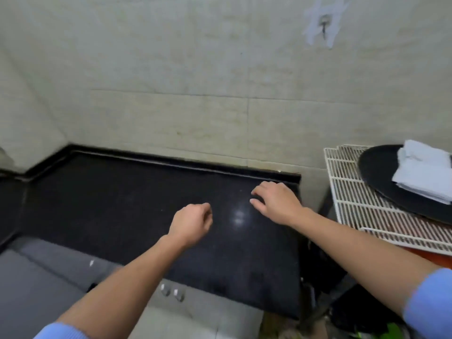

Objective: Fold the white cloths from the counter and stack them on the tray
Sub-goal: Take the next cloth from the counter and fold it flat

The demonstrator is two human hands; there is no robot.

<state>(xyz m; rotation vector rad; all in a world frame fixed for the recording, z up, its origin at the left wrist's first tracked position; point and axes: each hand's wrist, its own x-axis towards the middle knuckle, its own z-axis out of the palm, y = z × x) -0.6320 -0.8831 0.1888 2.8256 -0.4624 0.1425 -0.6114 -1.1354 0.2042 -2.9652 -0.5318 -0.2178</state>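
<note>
A stack of folded white cloths (pixel 424 171) lies on a black oval tray (pixel 381 177) at the right edge of the head view. The black stone counter (pixel 122 206) in front of me carries no cloth. My left hand (pixel 190 222) hovers over the counter's middle with its fingers loosely curled and holds nothing. My right hand (pixel 276 200) is over the counter's back right corner, fingers bent downward, also holding nothing. Both forearms reach in from below, with blue sleeves at the frame's bottom.
The tray sits on a white wire rack (pixel 352 199) to the right of the counter, across a dark gap. A tiled wall (pixel 195 81) rises behind. Grey cabinet fronts (pixel 36 277) and a tiled floor lie below the counter's front edge.
</note>
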